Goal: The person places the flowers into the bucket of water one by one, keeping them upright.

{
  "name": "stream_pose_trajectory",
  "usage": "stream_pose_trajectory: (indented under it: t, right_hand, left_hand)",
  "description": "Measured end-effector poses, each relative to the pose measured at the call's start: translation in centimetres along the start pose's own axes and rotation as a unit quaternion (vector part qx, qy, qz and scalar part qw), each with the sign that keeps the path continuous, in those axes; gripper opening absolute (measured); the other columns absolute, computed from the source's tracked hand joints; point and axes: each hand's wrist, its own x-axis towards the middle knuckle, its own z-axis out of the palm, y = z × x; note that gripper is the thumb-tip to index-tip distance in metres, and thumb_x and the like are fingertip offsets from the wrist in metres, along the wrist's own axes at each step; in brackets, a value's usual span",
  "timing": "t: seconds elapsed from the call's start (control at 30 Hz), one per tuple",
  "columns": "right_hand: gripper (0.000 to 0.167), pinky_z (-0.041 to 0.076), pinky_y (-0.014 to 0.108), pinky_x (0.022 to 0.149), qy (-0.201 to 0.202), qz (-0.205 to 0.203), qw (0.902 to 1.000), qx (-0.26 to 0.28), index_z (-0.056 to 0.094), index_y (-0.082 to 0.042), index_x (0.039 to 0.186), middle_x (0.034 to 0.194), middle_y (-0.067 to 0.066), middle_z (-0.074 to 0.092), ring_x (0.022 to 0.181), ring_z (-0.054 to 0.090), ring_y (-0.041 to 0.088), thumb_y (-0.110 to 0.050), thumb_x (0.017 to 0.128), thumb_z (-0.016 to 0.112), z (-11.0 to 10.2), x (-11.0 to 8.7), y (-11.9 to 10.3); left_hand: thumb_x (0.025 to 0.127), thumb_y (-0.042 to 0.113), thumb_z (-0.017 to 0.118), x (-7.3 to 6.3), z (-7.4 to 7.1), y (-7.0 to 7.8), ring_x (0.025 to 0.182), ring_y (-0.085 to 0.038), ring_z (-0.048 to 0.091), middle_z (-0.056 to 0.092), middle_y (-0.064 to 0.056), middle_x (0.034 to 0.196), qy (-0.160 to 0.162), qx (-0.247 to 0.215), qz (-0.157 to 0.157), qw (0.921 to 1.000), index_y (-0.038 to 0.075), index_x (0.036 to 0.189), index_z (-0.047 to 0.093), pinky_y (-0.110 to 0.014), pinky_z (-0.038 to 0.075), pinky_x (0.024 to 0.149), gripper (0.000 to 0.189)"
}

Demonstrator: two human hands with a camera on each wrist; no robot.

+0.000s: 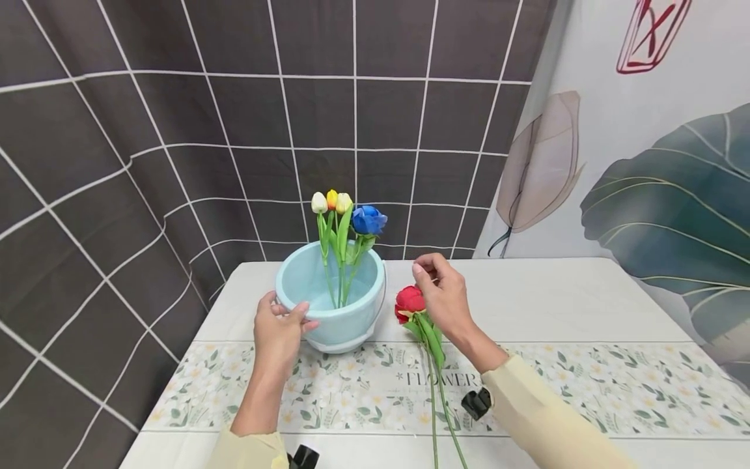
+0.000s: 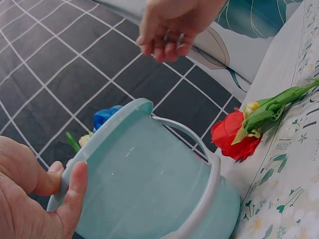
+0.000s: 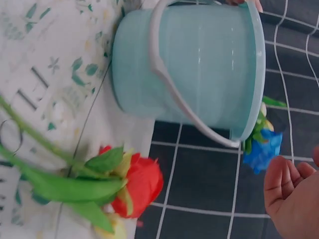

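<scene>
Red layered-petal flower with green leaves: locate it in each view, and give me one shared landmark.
Head: red layered-petal flower, slightly right of centre, below mid-height.
Left wrist: red flower, right of centre, slightly below mid-height.
Right wrist: red flower, just left of centre, in the lower half.
Shared landmark: light-blue round plastic bucket.

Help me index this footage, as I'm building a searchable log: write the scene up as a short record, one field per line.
left hand: grips the bucket by its rim
right hand: raised near the red flower, holding nothing visible
bucket: light blue; handle swung down at its side
in bucket: blue flower, two pale tulips, one yellow-orange tulip
on table: red flower, with a yellowish bloom beside it
backdrop: dark, with white grid lines
</scene>
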Motion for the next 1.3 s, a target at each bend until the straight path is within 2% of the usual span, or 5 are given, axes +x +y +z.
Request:
stream_pose_trajectory:
  t: [0.23, 0.43, 0.87, 1.1, 1.3]
  right_hand:
    - [0.012, 0.058, 0.023, 0.057, 0.006, 0.056, 0.9980, -0.028, 0.060, -0.004, 0.105, 0.088, 0.011, 0.059, 0.070, 0.059, 0.010, -0.011, 0.099, 0.055, -2.3, -1.2, 1.2]
    - [0.016, 0.062, 0.028, 0.057, -0.013, 0.109, 0.9919, -0.063, 0.057, -0.001, 0.110, 0.090, 0.013, 0.060, 0.073, 0.063, 0.024, -0.012, 0.100, 0.053, -4.1, -2.4, 1.5]
    - [0.028, 0.063, 0.036, 0.060, -0.090, 0.233, 0.9604, -0.124, 0.050, 0.002, 0.120, 0.089, 0.014, 0.061, 0.072, 0.063, 0.024, -0.012, 0.097, 0.057, -6.9, -6.7, 2.1]
    - [0.039, 0.061, 0.032, 0.055, -0.127, 0.260, 0.9445, -0.156, 0.048, 0.006, 0.124, 0.084, 0.012, 0.062, 0.065, 0.062, 0.021, -0.007, 0.091, 0.064, -7.1, -8.9, 3.1]
    - [0.040, 0.059, 0.033, 0.051, -0.138, 0.285, 0.9392, -0.132, 0.049, 0.006, 0.124, 0.078, 0.008, 0.061, 0.060, 0.061, 0.020, -0.004, 0.089, 0.066, -6.9, -10.4, 3.6]
  left_hand:
    - [0.098, 0.007, 0.053, 0.0, 0.0, -0.2, 0.083, -0.017, 0.067, 0.038, -0.019, 0.120, 0.003, 0.010, -0.002, 0.9999, 0.004, 0.153, 0.009, -0.018, 0.062, 0.077, 0.071]
    - [0.099, 0.007, 0.053, 0.2, -0.1, -0.2, 0.083, -0.016, 0.067, 0.037, -0.018, 0.120, 0.002, 0.010, -0.003, 0.9999, 0.004, 0.154, 0.009, -0.018, 0.062, 0.078, 0.071]
    - [0.099, 0.008, 0.052, 0.0, -0.2, -0.2, 0.082, -0.013, 0.066, 0.036, -0.019, 0.123, -0.005, 0.009, 0.001, 0.9999, 0.004, 0.154, 0.007, -0.018, 0.061, 0.078, 0.071]
    - [0.099, 0.007, 0.052, 0.0, -0.1, -0.4, 0.081, -0.012, 0.066, 0.036, -0.018, 0.121, -0.002, 0.008, 0.002, 1.0000, 0.004, 0.154, 0.008, -0.018, 0.061, 0.078, 0.070]
    - [0.099, 0.006, 0.052, -0.2, -0.2, -0.4, 0.078, -0.010, 0.065, 0.036, -0.019, 0.120, -0.006, 0.001, 0.009, 0.9999, 0.003, 0.153, 0.008, -0.018, 0.061, 0.078, 0.070]
